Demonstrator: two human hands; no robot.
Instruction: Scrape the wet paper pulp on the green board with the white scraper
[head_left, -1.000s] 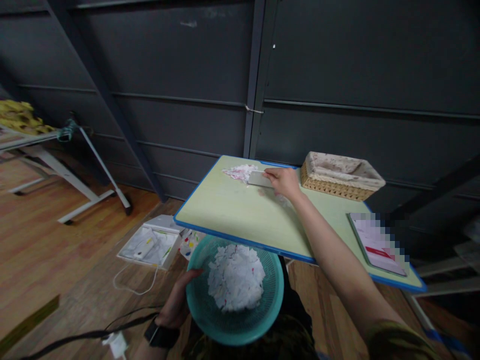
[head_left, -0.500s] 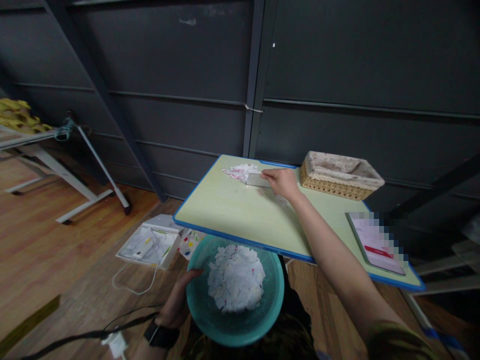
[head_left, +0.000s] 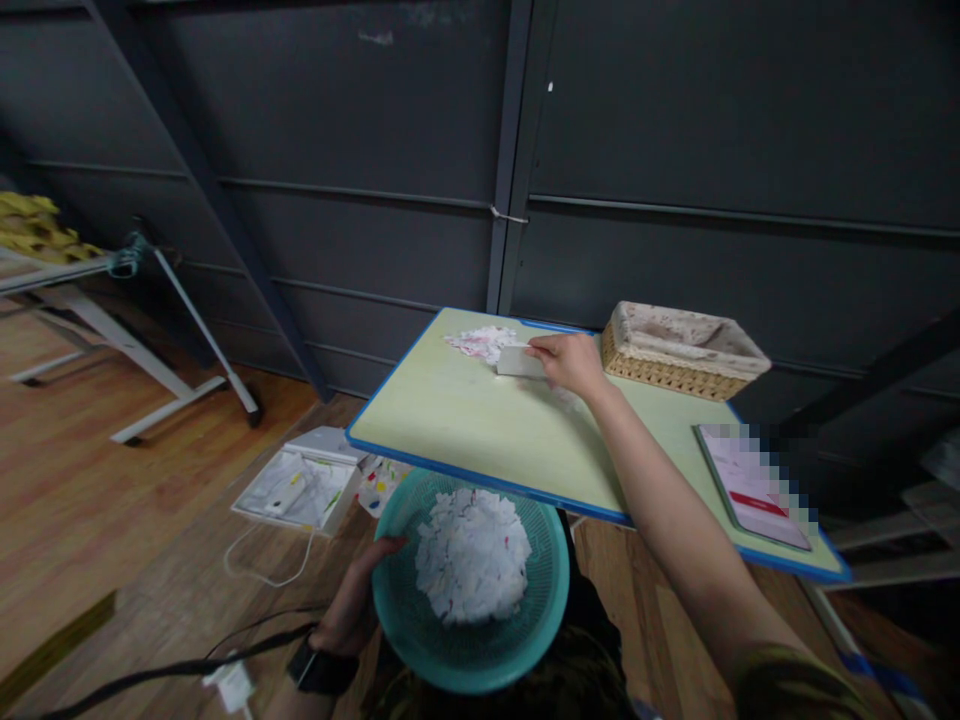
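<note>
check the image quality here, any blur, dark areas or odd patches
In the head view, the wall is dim and low in contrast; in the head view, pixel blocks cover part of the tablet; in the head view, the paper scraps in the green basin look soft; in the head view, the yellow heap at the left edge is blurry.

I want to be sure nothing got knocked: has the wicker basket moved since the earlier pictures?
No. Judged against the tabletop, the wicker basket shows no visible shift in any direction.

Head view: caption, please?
Left hand gripping a green basket of paper scraps, right hand holding a card beside a scrap pile.
</note>
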